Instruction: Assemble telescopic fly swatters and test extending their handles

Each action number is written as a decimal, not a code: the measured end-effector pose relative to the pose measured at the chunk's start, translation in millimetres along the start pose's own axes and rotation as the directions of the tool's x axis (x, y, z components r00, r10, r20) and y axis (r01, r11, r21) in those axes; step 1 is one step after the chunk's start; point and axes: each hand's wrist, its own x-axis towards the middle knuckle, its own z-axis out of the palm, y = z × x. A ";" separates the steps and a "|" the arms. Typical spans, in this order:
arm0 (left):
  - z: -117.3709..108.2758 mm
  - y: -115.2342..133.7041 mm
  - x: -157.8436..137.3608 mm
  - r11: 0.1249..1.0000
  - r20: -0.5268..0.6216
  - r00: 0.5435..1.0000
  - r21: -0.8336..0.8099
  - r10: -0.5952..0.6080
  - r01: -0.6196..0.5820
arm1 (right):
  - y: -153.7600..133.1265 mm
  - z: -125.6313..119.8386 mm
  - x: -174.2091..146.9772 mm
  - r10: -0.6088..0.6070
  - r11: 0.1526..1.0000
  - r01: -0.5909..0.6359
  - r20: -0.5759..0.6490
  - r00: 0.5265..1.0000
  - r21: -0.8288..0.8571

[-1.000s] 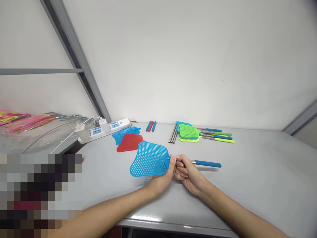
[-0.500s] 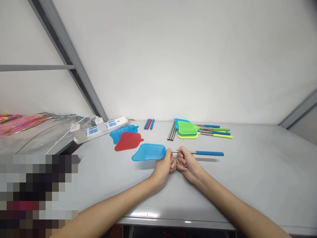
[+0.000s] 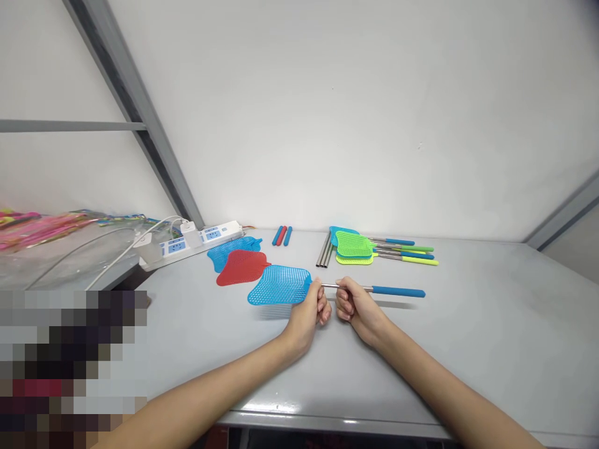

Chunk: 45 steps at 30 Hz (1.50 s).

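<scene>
A blue fly swatter (image 3: 281, 285) with a metal rod and a blue grip is held level above the table, its head to the left. My left hand (image 3: 312, 312) is closed around the neck where the head meets the rod. Closed on the metal rod near the blue grip is my right hand (image 3: 356, 305), a short stretch of bare rod showing between the two hands. Behind the held head lie a red swatter head (image 3: 242, 267) and a blue swatter head (image 3: 229, 252), both without rods.
Several assembled fly swatters (image 3: 358, 244) lie stacked at the back, beside loose metal rods (image 3: 324, 252). Loose coloured grips (image 3: 281, 236) rest near the wall. A power strip (image 3: 201, 240) with cables (image 3: 116, 249) stands at left, near bagged items (image 3: 56, 234). The grey table's front edge (image 3: 355, 421) is close.
My hands have moved slightly apart along the rod. The blue swatter head has tilted so more of its face shows.
</scene>
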 end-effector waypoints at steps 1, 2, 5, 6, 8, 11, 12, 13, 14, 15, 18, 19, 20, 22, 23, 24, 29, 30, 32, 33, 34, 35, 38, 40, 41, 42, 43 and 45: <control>-0.2 0.4 -0.3 1.000 0.004 1.000 -0.016 0.005 -0.005 | -0.7 0.0 -0.8 0.008 1.000 -0.008 0.017 1.000 0.000; -0.4 0.9 -0.6 0.999 0.014 1.000 -0.031 0.010 -0.009 | -1.6 0.1 -1.7 0.019 1.000 -0.019 0.037 0.999 0.001; -2.1 1.5 -0.8 0.999 0.049 0.998 -0.044 0.027 -0.025 | -3.6 0.7 -4.9 0.037 0.999 -0.036 0.103 0.994 -0.010; -2.8 1.4 -0.6 0.999 0.045 0.998 -0.030 0.033 -0.031 | -3.5 1.0 -5.8 0.032 0.999 -0.030 0.119 0.992 -0.018; -4.2 0.9 -0.2 0.999 0.006 0.999 0.007 0.032 -0.032 | -2.1 1.7 -7.3 0.012 0.999 -0.006 0.140 0.990 -0.042; -5.0 0.4 -0.3 0.999 -0.051 0.999 0.035 -0.011 0.012 | 1.2 2.9 -8.7 -0.011 0.997 0.023 0.162 0.987 -0.071; -5.0 0.3 -0.9 0.999 -0.050 0.998 0.037 -0.023 0.025 | 1.9 3.2 -9.1 -0.013 0.997 0.025 0.170 0.985 -0.069; -5.0 0.4 -1.6 0.998 -0.039 0.999 0.045 -0.031 0.032 | 2.2 3.3 -9.5 -0.006 0.998 0.017 0.179 0.984 -0.059; -4.9 0.5 -2.6 0.998 -0.022 0.999 0.058 -0.032 0.033 | 2.2 3.2 -9.9 0.006 0.999 0.002 0.190 0.982 -0.044; -5.0 0.6 -3.6 0.997 0.002 1.000 0.076 -0.029 0.028 | 1.8 3.0 -10.4 0.023 0.999 -0.018 0.200 0.979 -0.027; -5.8 0.1 -5.9 0.992 0.086 0.996 0.126 -0.018 0.007 | 0.1 1.6 -11.9 0.059 0.998 -0.062 0.227 0.972 0.004; -6.3 -0.3 -6.2 0.991 0.111 0.994 0.132 -0.017 0.002 | -0.2 1.1 -12.3 0.060 0.998 -0.064 0.234 0.970 0.007; -6.8 -0.7 -6.2 0.991 0.127 0.992 0.136 -0.016 -0.001 | -0.4 0.6 -12.6 0.058 0.998 -0.062 0.241 0.969 0.007; -7.6 -1.6 -5.5 0.990 0.136 0.991 0.141 -0.014 -0.005 | -0.2 0.1 -12.9 0.052 0.999 -0.054 0.253 0.966 -0.001; -7.9 -1.9 -5.0 0.990 0.133 0.991 0.143 -0.015 -0.004 | 0.0 0.1 -13.0 0.050 0.999 -0.050 0.255 0.966 -0.006; -8.0 -2.0 -4.5 0.989 0.127 0.992 0.146 -0.017 -0.001 | 0.2 0.4 -13.1 0.048 0.999 -0.047 0.254 0.966 -0.012; -6.0 0.5 -3.6 0.983 0.131 0.990 0.183 -0.049 0.024 | 0.7 3.4 -14.4 0.043 0.999 -0.036 0.257 0.965 -0.034; -5.1 1.5 -4.0 0.982 0.133 0.990 0.185 -0.051 0.025 | 0.9 3.7 -14.8 0.039 0.999 -0.032 0.263 0.964 -0.033; -3.2 3.4 -5.5 0.983 0.130 0.990 0.183 -0.048 0.024 | 1.4 3.4 -15.3 0.032 0.999 -0.025 0.276 0.961 -0.029; -2.4 4.2 -6.3 0.982 0.129 0.991 0.186 -0.046 0.021 | 1.6 2.9 -15.4 0.031 0.999 -0.024 0.283 0.959 -0.028; -1.9 4.9 -6.9 0.982 0.130 0.991 0.189 -0.041 0.016 | 1.9 2.3 -15.4 0.031 0.999 -0.024 0.290 0.957 -0.028; -1.6 5.3 -7.3 0.982 0.134 0.990 0.191 -0.034 0.008 | 2.2 1.7 -15.3 0.033 0.999 -0.026 0.296 0.955 -0.026; -2.4 5.7 -6.9 0.983 0.141 0.989 0.182 -0.040 0.014 | 3.0 0.8 -14.4 0.046 0.999 -0.048 0.303 0.952 -0.001; -3.8 5.7 -5.5 0.986 0.147 0.987 0.165 -0.060 0.035 | 3.8 1.3 -13.4 0.063 0.997 -0.075 0.307 0.950 0.030; -4.4 5.6 -4.8 0.987 0.149 0.986 0.154 -0.069 0.046 | 4.3 1.6 -12.9 0.070 0.995 -0.089 0.310 0.948 0.048; -5.0 5.4 -4.1 0.989 0.151 0.986 0.141 -0.077 0.055 | 4.8 2.0 -12.2 0.074 0.993 -0.099 0.313 0.947 0.065; -5.3 5.2 -3.5 0.990 0.152 0.985 0.124 -0.083 0.064 | 5.2 2.3 -11.6 0.078 0.991 -0.107 0.317 0.945 0.077; -5.5 4.3 -2.7 0.993 0.150 0.984 0.083 -0.095 0.083 | 5.8 2.4 -10.4 0.083 0.989 -0.116 0.318 0.945 0.088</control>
